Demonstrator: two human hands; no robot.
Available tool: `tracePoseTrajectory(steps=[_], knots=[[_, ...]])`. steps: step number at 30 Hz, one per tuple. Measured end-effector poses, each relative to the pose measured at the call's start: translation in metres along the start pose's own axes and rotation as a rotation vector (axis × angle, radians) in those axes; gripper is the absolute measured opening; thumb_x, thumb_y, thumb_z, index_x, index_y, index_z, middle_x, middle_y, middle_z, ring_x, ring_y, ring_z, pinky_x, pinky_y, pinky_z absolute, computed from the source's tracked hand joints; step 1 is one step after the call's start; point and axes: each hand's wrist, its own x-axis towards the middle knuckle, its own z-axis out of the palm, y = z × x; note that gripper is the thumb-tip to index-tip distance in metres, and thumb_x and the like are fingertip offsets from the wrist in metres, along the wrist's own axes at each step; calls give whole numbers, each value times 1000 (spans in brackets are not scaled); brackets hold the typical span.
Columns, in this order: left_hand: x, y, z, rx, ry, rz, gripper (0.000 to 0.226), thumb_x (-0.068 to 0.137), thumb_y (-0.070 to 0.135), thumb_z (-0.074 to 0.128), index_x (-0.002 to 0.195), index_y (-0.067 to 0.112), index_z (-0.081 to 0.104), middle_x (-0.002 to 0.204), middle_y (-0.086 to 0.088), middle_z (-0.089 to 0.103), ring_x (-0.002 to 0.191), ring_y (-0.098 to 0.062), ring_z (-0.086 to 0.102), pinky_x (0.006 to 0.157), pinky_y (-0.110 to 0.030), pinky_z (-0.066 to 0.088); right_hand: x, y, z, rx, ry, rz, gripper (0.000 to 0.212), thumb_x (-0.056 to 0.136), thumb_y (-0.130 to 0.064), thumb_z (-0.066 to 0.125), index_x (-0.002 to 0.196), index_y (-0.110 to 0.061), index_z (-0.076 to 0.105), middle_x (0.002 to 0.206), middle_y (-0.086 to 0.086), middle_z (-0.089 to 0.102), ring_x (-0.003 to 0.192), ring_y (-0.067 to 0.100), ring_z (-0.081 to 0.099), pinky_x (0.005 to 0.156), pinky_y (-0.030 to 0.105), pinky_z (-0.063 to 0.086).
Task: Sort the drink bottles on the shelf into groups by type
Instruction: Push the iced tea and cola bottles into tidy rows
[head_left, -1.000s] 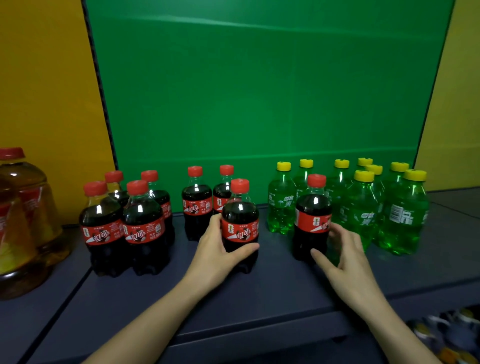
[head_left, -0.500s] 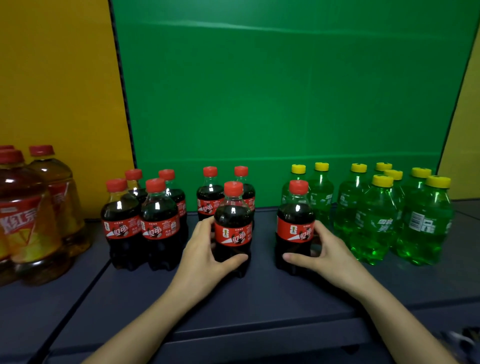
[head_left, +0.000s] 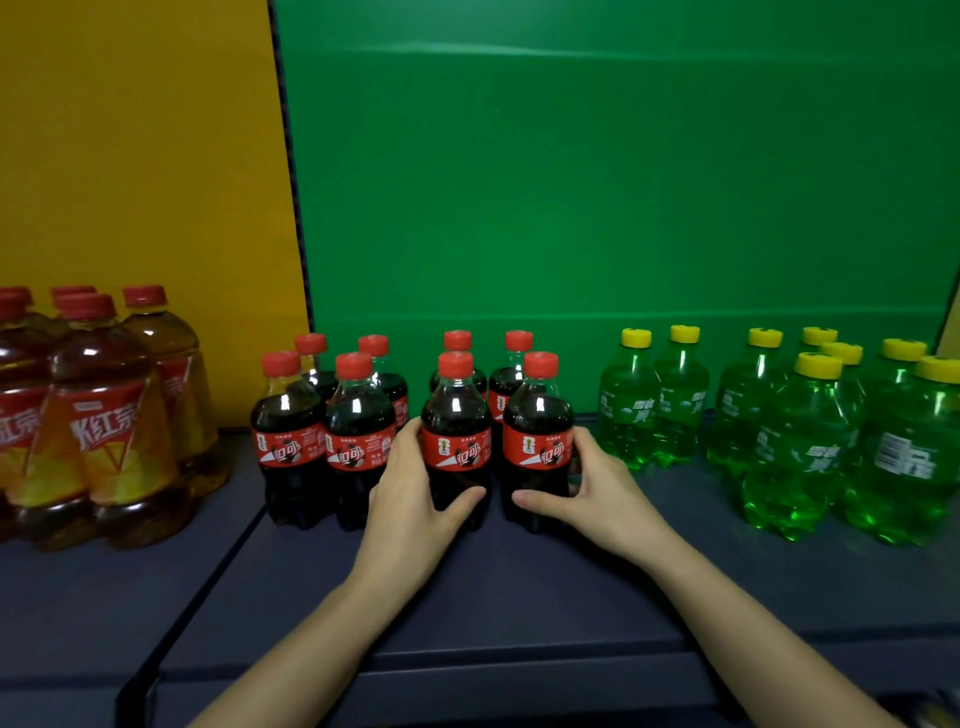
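Note:
Several small cola bottles with red caps stand in the middle of the dark shelf (head_left: 519, 582). My left hand (head_left: 415, 499) grips one front cola bottle (head_left: 456, 415) from its left side. My right hand (head_left: 592, 493) grips the cola bottle (head_left: 537, 415) right beside it, from the right. The two bottles stand upright, close together, in front of two more colas. Another cola cluster (head_left: 322, 426) stands just to the left. Several green soda bottles (head_left: 789, 431) with yellow caps stand grouped at the right.
Large amber iced-tea bottles (head_left: 104, 415) with red caps stand at the far left on a neighbouring shelf panel. A green backboard (head_left: 597, 182) and a yellow one (head_left: 135, 156) close off the rear. The shelf's front edge runs below my forearms.
My right hand closed round the stray cola bottle and slid it left, away from the green sodas, up against the bottle in my left hand. The view shifted left.

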Motion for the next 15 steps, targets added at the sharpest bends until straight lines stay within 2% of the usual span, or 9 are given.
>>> tracePoseTrajectory(steps=[5, 9, 12, 15], knots=[[-1, 2, 0, 39, 24, 5, 87, 76, 28, 74, 144, 14, 21, 141, 5, 41, 131, -10, 38, 98, -13, 25, 5, 0, 10, -18, 24, -16, 68, 67, -37, 80, 122, -22, 44, 112, -12, 59, 103, 8, 55, 82, 22, 41], [-3, 4, 1, 61, 26, 9, 88, 78, 29, 72, 146, 14, 17, 145, 4, 35, 134, -11, 34, 99, -13, 22, 6, 1, 14, -22, 40, -8, 68, 67, -39, 79, 123, -22, 43, 115, -12, 59, 108, 7, 54, 87, 24, 42], [-4, 4, 1, 50, 26, 28, 88, 81, 28, 69, 147, 17, 12, 147, 5, 32, 136, -10, 31, 104, -19, 24, 4, 2, 15, -16, 51, -11, 69, 67, -39, 79, 123, -22, 44, 117, -10, 60, 110, 7, 54, 93, 27, 44], [-7, 6, -2, 36, 30, 44, 86, 84, 27, 65, 148, 17, 9, 150, 6, 27, 135, -3, 25, 106, -19, 22, 2, 1, 16, -1, 45, -14, 70, 67, -41, 78, 125, -24, 44, 120, -9, 59, 111, 7, 54, 94, 29, 46]])
